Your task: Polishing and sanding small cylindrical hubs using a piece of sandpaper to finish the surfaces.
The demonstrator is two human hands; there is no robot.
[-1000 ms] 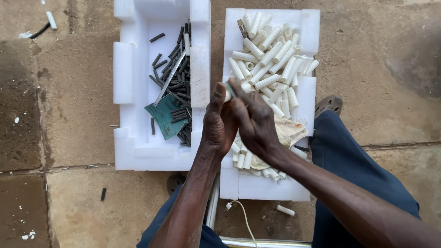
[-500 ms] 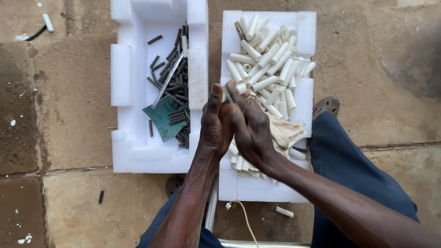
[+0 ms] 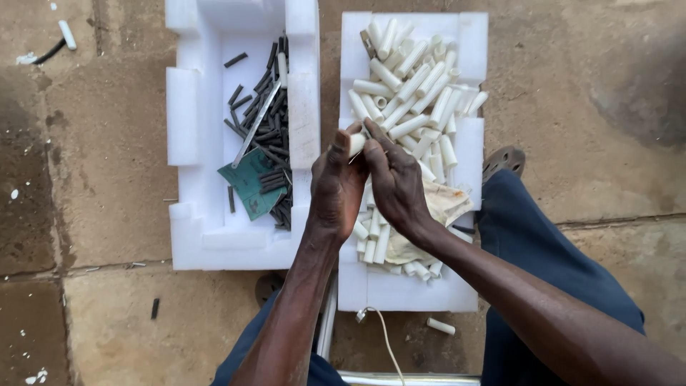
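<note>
Head view: nearest the wearer, at six o'clock, blue trouser legs (image 3: pixel 557 271) frame two forearms reaching up toward the middle of the picture, with a thin white cord (image 3: pixel 386 336) and one stray white tube (image 3: pixel 441 326) lying on the stone floor (image 3: pixel 107 322) just below. The left hand (image 3: pixel 336 189) and right hand (image 3: pixel 396 182) meet side by side, both closed narrowly on one short white tube (image 3: pixel 356 143) — the left pinching its body, the right's fingertips at its end, where a thin sliver seems to poke out, too small to tell. The tube looks light, stiff and smooth, likely plastic, so a little slippery; a pinch across its middle should hold it best. Directly beyond, at twelve to one o'clock, lies the right foam tray (image 3: pixel 471 43) heaped with more white tubes (image 3: pixel 407 93), a crumpled cloth (image 3: pixel 446 204) at its near side. At ten to eleven o'clock, the left foam tray (image 3: pixel 186 107) holds dark short rods (image 3: pixel 271 136), a metal strip (image 3: pixel 256 125) and a green card (image 3: pixel 250 182) — soft, crumbly foam.
</note>
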